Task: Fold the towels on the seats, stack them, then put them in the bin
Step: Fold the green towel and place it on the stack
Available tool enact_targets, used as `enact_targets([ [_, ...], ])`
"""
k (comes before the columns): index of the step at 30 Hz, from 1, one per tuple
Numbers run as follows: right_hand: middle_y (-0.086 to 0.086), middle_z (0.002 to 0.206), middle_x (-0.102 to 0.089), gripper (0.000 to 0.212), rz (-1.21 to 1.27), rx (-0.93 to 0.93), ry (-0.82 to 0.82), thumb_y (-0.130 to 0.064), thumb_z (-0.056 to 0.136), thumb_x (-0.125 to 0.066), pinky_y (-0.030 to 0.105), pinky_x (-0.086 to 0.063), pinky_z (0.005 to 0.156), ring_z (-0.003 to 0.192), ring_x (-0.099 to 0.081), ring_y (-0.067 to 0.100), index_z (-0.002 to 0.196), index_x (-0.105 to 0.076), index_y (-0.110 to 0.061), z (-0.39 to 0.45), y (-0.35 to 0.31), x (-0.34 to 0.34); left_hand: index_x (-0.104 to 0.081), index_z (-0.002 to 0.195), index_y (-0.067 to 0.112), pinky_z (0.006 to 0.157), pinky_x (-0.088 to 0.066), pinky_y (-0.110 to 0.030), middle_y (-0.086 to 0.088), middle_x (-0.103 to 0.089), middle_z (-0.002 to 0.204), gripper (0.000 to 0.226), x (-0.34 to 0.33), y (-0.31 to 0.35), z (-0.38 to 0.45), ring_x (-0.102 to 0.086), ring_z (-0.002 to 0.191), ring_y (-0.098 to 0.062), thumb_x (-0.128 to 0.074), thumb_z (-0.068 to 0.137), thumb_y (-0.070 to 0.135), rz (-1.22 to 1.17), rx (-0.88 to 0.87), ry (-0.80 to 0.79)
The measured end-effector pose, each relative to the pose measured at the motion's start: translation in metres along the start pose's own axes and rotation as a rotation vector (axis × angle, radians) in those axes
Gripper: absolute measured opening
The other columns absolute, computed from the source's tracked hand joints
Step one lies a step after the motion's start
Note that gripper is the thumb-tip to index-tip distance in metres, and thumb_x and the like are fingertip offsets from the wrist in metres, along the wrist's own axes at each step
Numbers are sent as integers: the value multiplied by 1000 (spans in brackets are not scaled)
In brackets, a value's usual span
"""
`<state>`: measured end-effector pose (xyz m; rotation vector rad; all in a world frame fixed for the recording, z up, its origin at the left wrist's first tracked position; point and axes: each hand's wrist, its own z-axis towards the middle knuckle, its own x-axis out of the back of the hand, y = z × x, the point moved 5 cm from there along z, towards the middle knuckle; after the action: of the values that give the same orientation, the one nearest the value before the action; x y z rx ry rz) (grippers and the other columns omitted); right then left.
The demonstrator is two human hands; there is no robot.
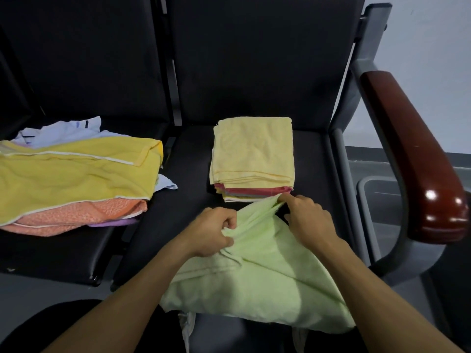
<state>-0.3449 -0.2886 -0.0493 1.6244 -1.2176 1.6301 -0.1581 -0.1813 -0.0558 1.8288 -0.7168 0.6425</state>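
Observation:
A light green towel (257, 273) lies bunched over the front edge of the right black seat (178, 205) and hangs toward me. My left hand (210, 231) pinches its upper edge on the left. My right hand (307, 220) grips the same edge on the right, stretching it taut between both hands. Just behind them stands a neat stack of folded towels (252, 159), pale yellow on top with red and other colours below. On the left seat lies a loose pile of unfolded towels (74, 179): yellow on top, orange, purple and white beneath.
A dark red wooden armrest (418, 159) on a grey frame rises at the right. Behind and below it stands a grey bin (377, 200), partly hidden. Black seat backs close off the far side. A gap separates the two seats.

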Motion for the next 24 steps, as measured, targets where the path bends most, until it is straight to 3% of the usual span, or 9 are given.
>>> enact_targets([
  [5, -5, 102, -67, 16, 61, 26, 57, -38, 97, -61, 34, -45, 65, 89, -65, 25, 107, -71, -30, -3, 3, 10, -50, 70, 34, 63, -43, -35, 4, -59, 83, 33, 36, -15, 3, -52, 77, -19, -77, 79, 16, 13, 117, 301],
  [9, -7, 92, -60, 28, 118, 64, 48, -43, 91, -68, 35, -47, 61, 74, -59, 19, 83, -71, -17, -5, -5, 14, -51, 72, 30, 66, -53, -43, 3, -62, 80, 30, 48, -15, 2, -60, 77, -23, -74, 83, 12, 13, 140, 423],
  [11, -9, 92, -56, 34, 146, 103, 75, -47, 88, -71, 37, -50, 62, 72, -57, 17, 76, -65, -15, -6, -9, 19, -52, 75, 29, 64, -53, -42, 3, -62, 80, 28, 52, -17, 1, -61, 76, -21, -73, 84, 12, 4, 154, 458],
  [16, -9, 97, -56, 29, 89, 196, 15, -48, 90, -66, 41, -53, 68, 82, -59, 21, 98, -55, -22, -11, -15, 16, -59, 80, 24, 65, -50, -37, 5, -64, 78, 21, 58, -18, 2, -60, 72, -15, -74, 86, 12, -77, 157, 483],
  [20, -9, 80, -51, 35, 151, 215, 30, -38, 99, -56, 39, -47, 59, 69, -53, 19, 71, -42, -23, -9, -11, 16, -61, 82, 22, 64, -49, -36, 5, -64, 77, 18, 58, -17, 2, -59, 72, -13, -72, 88, 11, -95, 151, 479],
  [24, -8, 79, -48, 40, 148, 222, 40, -39, 101, -50, 37, -43, 58, 67, -50, 18, 66, -39, -21, -10, -16, 17, -62, 83, 23, 61, -43, -29, 5, -64, 78, 17, 59, -17, 2, -58, 72, -10, -70, 89, 10, -116, 151, 512],
])
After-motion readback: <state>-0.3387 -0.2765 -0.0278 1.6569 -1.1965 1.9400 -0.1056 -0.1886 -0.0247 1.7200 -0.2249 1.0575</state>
